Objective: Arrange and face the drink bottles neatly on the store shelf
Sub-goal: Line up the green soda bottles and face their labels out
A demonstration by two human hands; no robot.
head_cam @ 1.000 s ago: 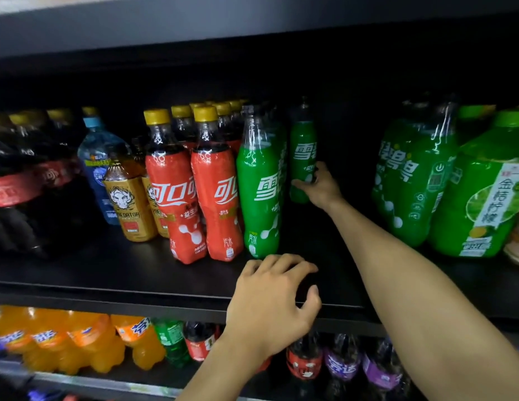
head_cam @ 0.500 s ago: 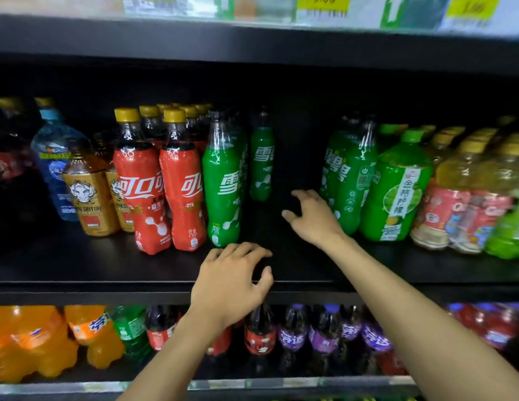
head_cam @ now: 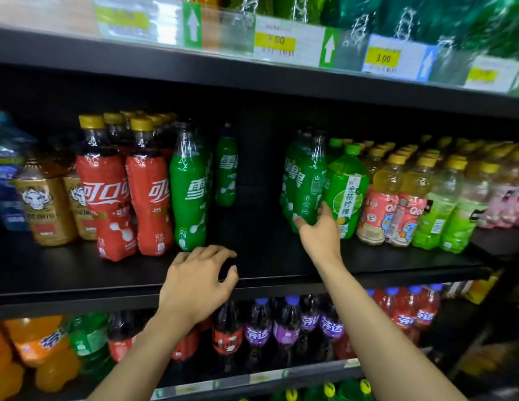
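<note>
On the black shelf (head_cam: 267, 256) a front green Sprite bottle (head_cam: 188, 195) stands beside red Coca-Cola bottles (head_cam: 103, 186). A lone Sprite bottle (head_cam: 226, 175) stands far back behind it. Right of a bare gap is another cluster of green Sprite bottles (head_cam: 307, 180), next to a green lime-drink bottle (head_cam: 346, 192). My right hand (head_cam: 319, 233) reaches to the cluster, its fingers and thumb touching the front bottle's lower part. My left hand (head_cam: 197, 282) rests on the shelf near its front edge with loosely curled fingers, holding nothing.
Gold-labelled bottles (head_cam: 44, 206) and a blue water bottle (head_cam: 3, 180) stand at the left. Pink-labelled (head_cam: 380, 209) and pale green drinks (head_cam: 438, 218) fill the right. The shelf below holds orange, red and purple soda bottles (head_cam: 284, 328). Price tags (head_cam: 275, 43) line the shelf above.
My right hand left the lone back Sprite bottle and crossed the gap rightward to the green cluster. The view swung right and up. My left hand stayed on the shelf.
</note>
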